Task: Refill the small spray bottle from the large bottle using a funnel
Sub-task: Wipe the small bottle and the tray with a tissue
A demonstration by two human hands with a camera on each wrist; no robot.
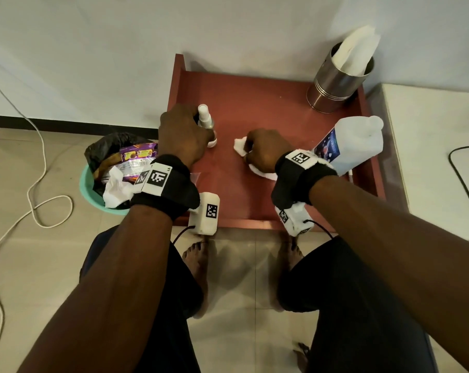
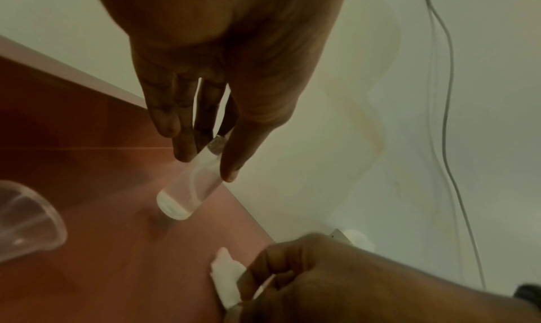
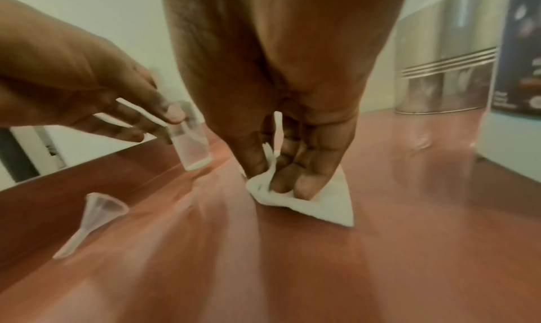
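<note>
- A low reddish-brown table (image 1: 268, 200) with raised side rails stands on a tiled floor (image 1: 249, 267) against a pale wall.
- A steel canister (image 1: 335, 87) holding white paper stands at its far right corner.
- A large white bottle (image 1: 354, 144) with a blue label stands near the right rail.
- A white tissue (image 1: 240, 145) lies near the middle of the tabletop.
- A small clear funnel (image 3: 93, 221) lies on its side toward the left.
- On the floor, just left of the table, sits a green bin (image 1: 86, 188) lined with a black bag.
</note>
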